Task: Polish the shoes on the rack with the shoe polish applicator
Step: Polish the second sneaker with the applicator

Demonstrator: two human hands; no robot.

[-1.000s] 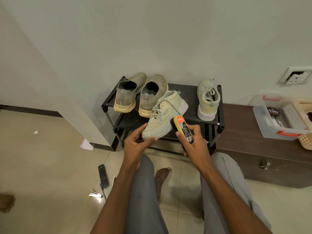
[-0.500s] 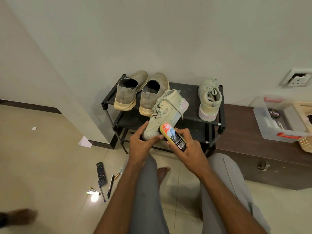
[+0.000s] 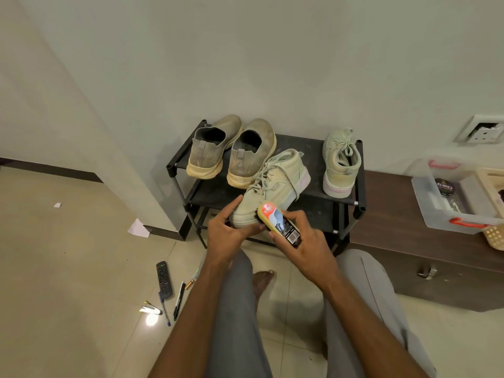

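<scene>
The left hand (image 3: 226, 236) grips the toe of a pale green lace-up sneaker (image 3: 270, 188), held in the air just in front of the black metal shoe rack (image 3: 357, 175). The right hand (image 3: 302, 241) curls round a yellow-backed shoe polish applicator (image 3: 279, 222), its sponge edge touching the toe's side. To do this well, keep the toe steady, press lightly, and work in short overlapping strokes along the side, away from the laces.

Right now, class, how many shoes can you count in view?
4: two tan slip-ons on the rack's left, one lace-up sneaker on its right, another sneaker held by the left hand.
</scene>
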